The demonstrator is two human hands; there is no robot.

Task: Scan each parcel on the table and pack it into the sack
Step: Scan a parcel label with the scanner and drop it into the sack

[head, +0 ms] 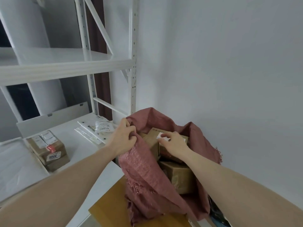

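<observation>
Sack [147, 174]: soft pink cloth, floppy; left hand [124, 138] bunches its rim to keep the mouth wide.
Right hand [173, 143]: fingers curled on a box [164, 136] inside.
Table [73, 145]: stiff taped parcel [49, 151] and limp mailers [96, 130] waiting; take the parcel by its sides.

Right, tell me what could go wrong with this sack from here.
1. The left hand alone pinches the sack rim open; if that grip slips, the mouth may fold over the boxes.
2. The sack looks nearly full, so the box under the right hand might perch on top and tip out.
3. The brown parcel and white packets on the table may not fit.
</observation>
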